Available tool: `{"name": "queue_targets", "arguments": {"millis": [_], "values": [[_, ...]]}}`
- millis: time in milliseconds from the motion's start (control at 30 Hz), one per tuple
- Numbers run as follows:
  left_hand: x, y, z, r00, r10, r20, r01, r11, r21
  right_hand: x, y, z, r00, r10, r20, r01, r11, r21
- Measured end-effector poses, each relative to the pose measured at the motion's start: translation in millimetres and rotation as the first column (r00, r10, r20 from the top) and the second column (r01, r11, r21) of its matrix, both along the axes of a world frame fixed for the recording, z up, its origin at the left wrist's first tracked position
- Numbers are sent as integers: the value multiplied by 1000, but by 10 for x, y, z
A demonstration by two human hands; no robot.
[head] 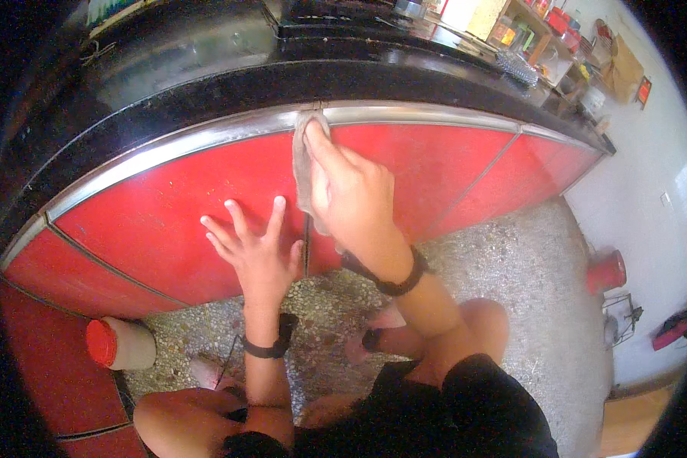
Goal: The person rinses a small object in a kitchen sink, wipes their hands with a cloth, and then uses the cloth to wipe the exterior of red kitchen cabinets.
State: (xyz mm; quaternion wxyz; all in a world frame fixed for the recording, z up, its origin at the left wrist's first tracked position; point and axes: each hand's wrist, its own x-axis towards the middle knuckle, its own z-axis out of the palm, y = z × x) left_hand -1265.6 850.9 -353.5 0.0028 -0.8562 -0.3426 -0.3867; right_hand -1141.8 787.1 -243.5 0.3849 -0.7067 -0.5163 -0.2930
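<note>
Pinched in my right hand (pixel 358 192) is a grey-beige cloth (pixel 303 166). The cloth's upper end presses on the shiny metal trim (pixel 206 134) at a joint between two strips. My left hand (pixel 263 257) rests, fingers spread, on a red cabinet door (pixel 166 212) left of the cloth. Beneath my right hand a dark vertical gap divides this door from the red panel (pixel 412 172) to the right. Above the trim runs the black countertop edge (pixel 349 80). Both wrists wear dark bands.
A pale container with a red lid (pixel 102 343) stands on the speckled floor (pixel 481 269) at left. A red bucket (pixel 607 272) and a wire stand (pixel 624 312) are by the right wall. Jars and packets fill a shelf (pixel 535 37) at the counter's far right.
</note>
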Motion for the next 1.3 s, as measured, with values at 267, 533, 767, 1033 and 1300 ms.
{"name": "queue_targets", "arguments": {"millis": [267, 533, 767, 1033, 1300], "values": [[-51, 23, -28, 1000, -8, -11, 7, 1000, -14, 99, -125, 70, 995, -87, 45, 90, 993, -75], [-8, -4, -20, 998, -56, 3, 56, 998, -20, -89, 108, -72, 998, -48, 34, 48, 999, -10], [-104, 56, 5, 997, -23, -75, 22, 1000, -12, -184, 182, 36, 998, 61, -5, -62, 994, -86], [-155, 1, -21, 998, -65, -20, 64, 995, -71, 489, -370, -74, 989, -144, 47, 145, 989, -27], [-142, 63, -156, 991, -109, -72, 106, 994, -41, -70, 239, -133, 999, 19, 33, -24, 989, 145]]}}
